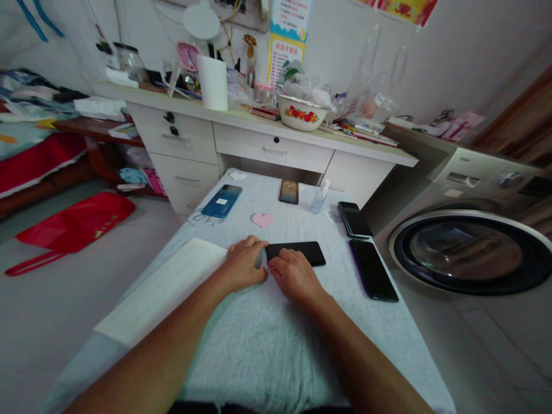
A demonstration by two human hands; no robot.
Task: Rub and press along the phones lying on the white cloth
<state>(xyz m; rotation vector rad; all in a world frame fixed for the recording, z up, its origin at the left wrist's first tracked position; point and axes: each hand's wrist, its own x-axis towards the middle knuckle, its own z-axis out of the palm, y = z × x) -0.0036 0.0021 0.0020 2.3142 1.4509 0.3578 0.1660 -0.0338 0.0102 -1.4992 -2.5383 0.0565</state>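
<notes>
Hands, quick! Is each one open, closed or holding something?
Left hand: partly open, at the left end of the black smartphone.
Right hand: fingers curled over it; can't tell whether it's holding anything.

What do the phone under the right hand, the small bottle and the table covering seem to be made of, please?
That phone: probably glass or plastic, its surface dark and smooth. Small bottle: likely clear plastic, since it looks see-through. Table covering: apparently matte fabric, showing wrinkles.
</notes>
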